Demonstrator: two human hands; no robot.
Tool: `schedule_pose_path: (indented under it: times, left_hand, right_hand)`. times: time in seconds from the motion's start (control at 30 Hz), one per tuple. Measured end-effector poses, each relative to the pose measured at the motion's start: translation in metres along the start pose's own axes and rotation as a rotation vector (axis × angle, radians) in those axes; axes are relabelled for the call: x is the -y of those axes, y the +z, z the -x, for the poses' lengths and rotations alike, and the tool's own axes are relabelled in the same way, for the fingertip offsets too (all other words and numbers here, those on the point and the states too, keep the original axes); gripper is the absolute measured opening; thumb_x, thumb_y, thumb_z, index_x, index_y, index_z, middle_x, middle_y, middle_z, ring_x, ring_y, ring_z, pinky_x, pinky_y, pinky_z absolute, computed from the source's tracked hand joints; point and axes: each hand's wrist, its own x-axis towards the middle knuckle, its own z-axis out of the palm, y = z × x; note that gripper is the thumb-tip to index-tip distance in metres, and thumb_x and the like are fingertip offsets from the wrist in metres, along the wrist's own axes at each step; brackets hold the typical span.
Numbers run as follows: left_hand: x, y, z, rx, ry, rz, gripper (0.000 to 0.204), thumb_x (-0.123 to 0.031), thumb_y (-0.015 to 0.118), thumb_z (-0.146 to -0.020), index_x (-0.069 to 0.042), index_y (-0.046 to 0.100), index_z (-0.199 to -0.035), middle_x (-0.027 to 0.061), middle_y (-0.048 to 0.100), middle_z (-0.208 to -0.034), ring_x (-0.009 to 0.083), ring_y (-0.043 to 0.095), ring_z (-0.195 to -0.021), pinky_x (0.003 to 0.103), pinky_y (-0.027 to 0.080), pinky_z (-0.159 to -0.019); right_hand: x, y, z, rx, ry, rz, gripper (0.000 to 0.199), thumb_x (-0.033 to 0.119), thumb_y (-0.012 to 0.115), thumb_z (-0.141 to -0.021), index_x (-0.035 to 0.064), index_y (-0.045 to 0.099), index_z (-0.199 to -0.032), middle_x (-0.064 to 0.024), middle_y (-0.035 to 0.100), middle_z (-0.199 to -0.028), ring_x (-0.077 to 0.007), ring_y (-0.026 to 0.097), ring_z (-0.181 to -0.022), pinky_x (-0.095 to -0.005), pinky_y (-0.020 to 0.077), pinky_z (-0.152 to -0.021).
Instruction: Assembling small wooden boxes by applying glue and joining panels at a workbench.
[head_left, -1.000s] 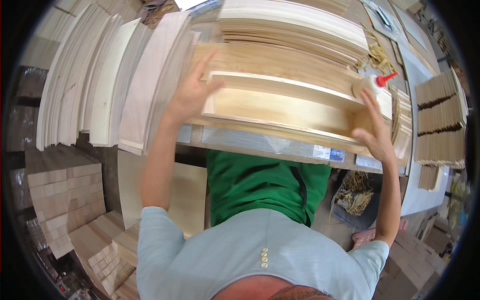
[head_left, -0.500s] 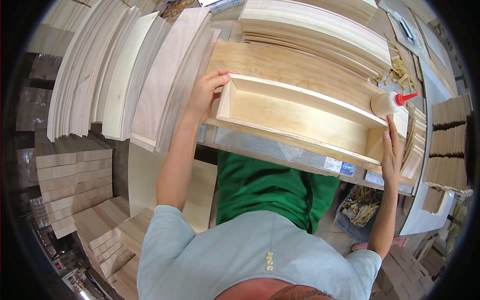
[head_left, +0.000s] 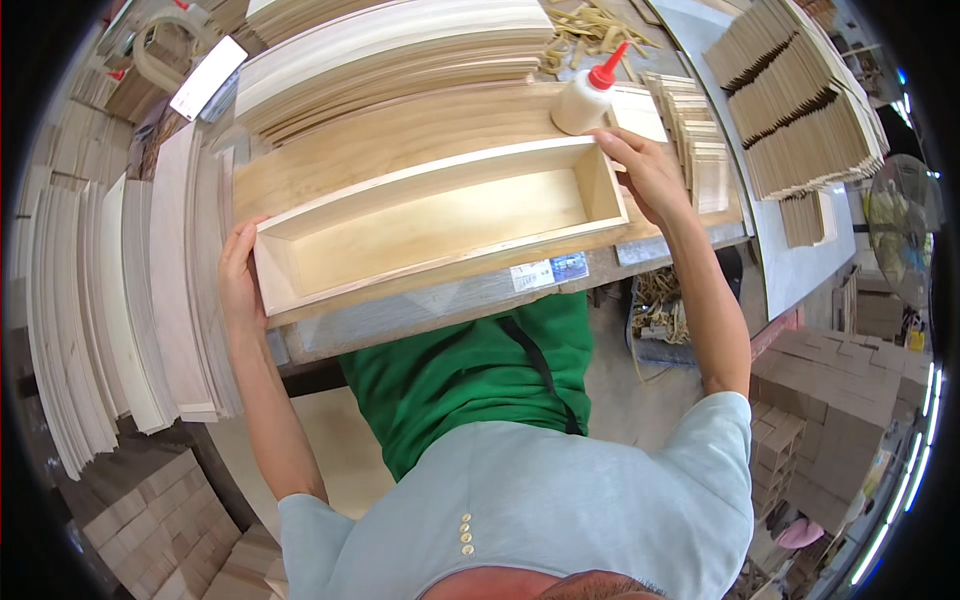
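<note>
A long, shallow box of pale wood point(head_left: 440, 222) lies before me on a wooden board point(head_left: 330, 150), its hollow side up. My left hand point(head_left: 242, 275) grips its left end, with the fingers over the outer face. At the far right corner, my right hand point(head_left: 645, 172) holds the other end, thumb and fingers bent round the rim. Just behind that corner stands a white glue bottle point(head_left: 582, 105) with a red pointed nozzle. It is close to my right fingertips, and neither hand holds it.
Behind the box lies a stack of long thin boards point(head_left: 390, 65). More upright boards point(head_left: 185, 270) crowd the left side. Small wooden pieces point(head_left: 700, 150) lie to the right, near stacked panels point(head_left: 800, 110) on another table. Wood strips point(head_left: 600, 30) are heaped at the back.
The view has swung to the right, so the bench appears farther left. Both hands remain on the box ends; the right hand has shifted from the near side to the far corner.
</note>
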Motion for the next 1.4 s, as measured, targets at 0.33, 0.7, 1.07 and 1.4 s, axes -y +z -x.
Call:
schedule_pose_path:
  times: [0.33,0.7,1.07,1.4]
  left_hand:
    - [0.016,-0.006,-0.008,-0.030,0.143,-0.047,0.036,-0.026,0.045,-0.098,0.003,0.056,-0.116,0.0111,0.061,-0.110,0.0174,0.057,-0.102,0.031,0.045,-0.090]
    - [0.032,0.013,0.120,-0.391,0.704,-0.674,0.023,-0.002,0.059,-0.087,0.000,0.060,-0.110,0.0121,0.060,-0.113,0.0248,0.055,-0.108,0.036,0.041,-0.097]
    - [0.093,0.089,0.181,0.170,0.237,-0.304,0.031,-0.005,0.059,-0.088,0.000,0.054,-0.119,0.0115,0.060,-0.108,0.0190,0.061,-0.097,0.031,0.049,-0.086]
    - [0.078,0.062,0.252,0.069,0.483,-0.360,0.082,-0.025,0.072,-0.083,-0.004,0.020,-0.142,0.0172,0.039,-0.134,0.0292,0.049,-0.116,0.042,0.046,-0.093]
  right_hand:
    - [-0.014,-0.001,-0.008,-0.040,-0.077,-0.118,0.044,0.037,0.050,-0.096,-0.0003,0.060,-0.116,-0.0095,0.064,-0.108,-0.0161,0.061,-0.097,-0.0321,0.0492,-0.082]
    - [0.013,0.010,0.004,-0.156,-0.708,0.691,0.030,0.022,0.063,-0.088,0.0048,0.063,-0.113,-0.0127,0.064,-0.110,-0.0269,0.059,-0.105,-0.0363,0.0452,-0.091]
    - [0.051,0.070,-0.037,0.414,-0.559,1.049,0.027,0.017,0.061,-0.084,0.0030,0.064,-0.106,-0.0205,0.062,-0.072,-0.0327,0.062,-0.067,-0.0399,0.0468,-0.065]
    - [0.084,0.135,0.101,0.390,-0.729,0.943,0.031,0.001,0.063,-0.082,0.0008,0.063,-0.113,-0.0202,0.067,-0.089,-0.0233,0.067,-0.081,-0.0323,0.0489,-0.070]
